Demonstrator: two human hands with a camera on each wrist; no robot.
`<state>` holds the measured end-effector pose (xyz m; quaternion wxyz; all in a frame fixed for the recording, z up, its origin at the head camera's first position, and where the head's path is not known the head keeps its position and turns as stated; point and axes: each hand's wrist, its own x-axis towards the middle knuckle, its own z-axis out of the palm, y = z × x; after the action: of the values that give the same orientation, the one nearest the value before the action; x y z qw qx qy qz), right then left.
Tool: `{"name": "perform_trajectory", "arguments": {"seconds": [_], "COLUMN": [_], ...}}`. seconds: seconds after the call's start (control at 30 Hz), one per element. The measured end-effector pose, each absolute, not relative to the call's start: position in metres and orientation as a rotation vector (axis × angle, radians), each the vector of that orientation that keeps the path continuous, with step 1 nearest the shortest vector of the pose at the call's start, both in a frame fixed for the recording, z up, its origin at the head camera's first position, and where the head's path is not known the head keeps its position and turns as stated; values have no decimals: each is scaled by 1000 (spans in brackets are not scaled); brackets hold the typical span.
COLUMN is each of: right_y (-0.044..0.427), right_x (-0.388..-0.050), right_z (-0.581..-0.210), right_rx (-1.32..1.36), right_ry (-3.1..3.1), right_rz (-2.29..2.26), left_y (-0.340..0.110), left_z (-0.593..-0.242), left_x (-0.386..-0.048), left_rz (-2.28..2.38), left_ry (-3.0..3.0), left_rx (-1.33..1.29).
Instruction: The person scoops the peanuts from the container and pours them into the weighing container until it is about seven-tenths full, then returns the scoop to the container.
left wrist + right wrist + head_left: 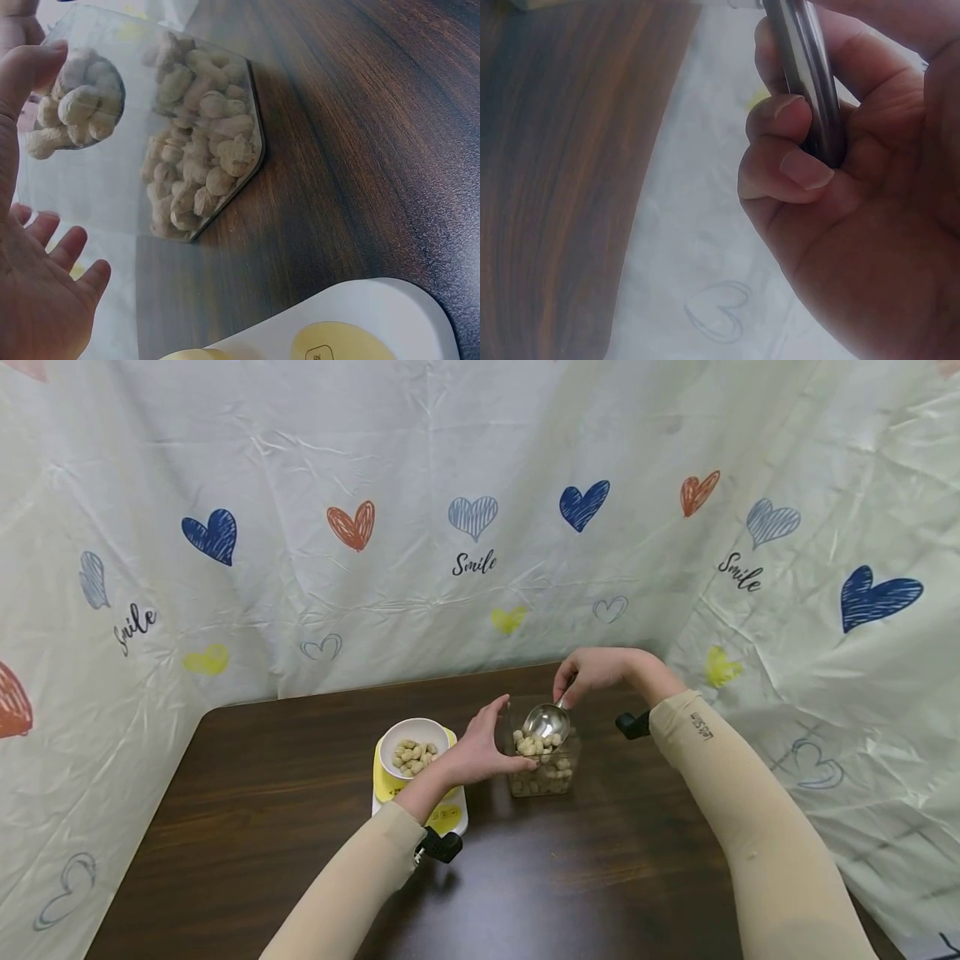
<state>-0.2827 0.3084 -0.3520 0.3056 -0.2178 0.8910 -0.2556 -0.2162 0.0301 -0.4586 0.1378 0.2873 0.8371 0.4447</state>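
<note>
My right hand (pixel 600 670) grips the handle of a shiny metal scoop (pixel 547 720); the right wrist view shows fingers curled round that handle (pixel 810 75). The scoop's bowl is inside a clear square container (pixel 543 789) of unshelled peanuts (pixel 199 172). Through the transparent wall, the left wrist view shows peanuts (pixel 79 105) in the scoop. My left hand (pixel 483 747) spans the container's left side, thumb at the front and fingers spread, mostly straight, toward the back. Whether every finger touches the wall I cannot tell.
Left of the container, a white bowl (pixel 412 727) with some peanuts sits on a yellow-and-white kitchen scale (pixel 446 817), partly behind my left forearm. The dark wooden table (pixel 262 810) meets a white curtain (pixel 405 602) printed with hearts at its back edge.
</note>
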Motion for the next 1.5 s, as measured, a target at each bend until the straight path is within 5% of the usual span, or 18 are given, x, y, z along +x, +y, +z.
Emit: {"name": "perform_trajectory", "arguments": {"seconds": [1.5], "right_y": [320], "right_x": [-301], "right_z": [-348], "right_rx": [-517], "right_ry": [2361], "right_rz": [-720], "left_y": [29], "left_z": [-458], "left_x": [-215], "left_rz": [1303], "left_ry": [2408], "left_rx": [835]}}
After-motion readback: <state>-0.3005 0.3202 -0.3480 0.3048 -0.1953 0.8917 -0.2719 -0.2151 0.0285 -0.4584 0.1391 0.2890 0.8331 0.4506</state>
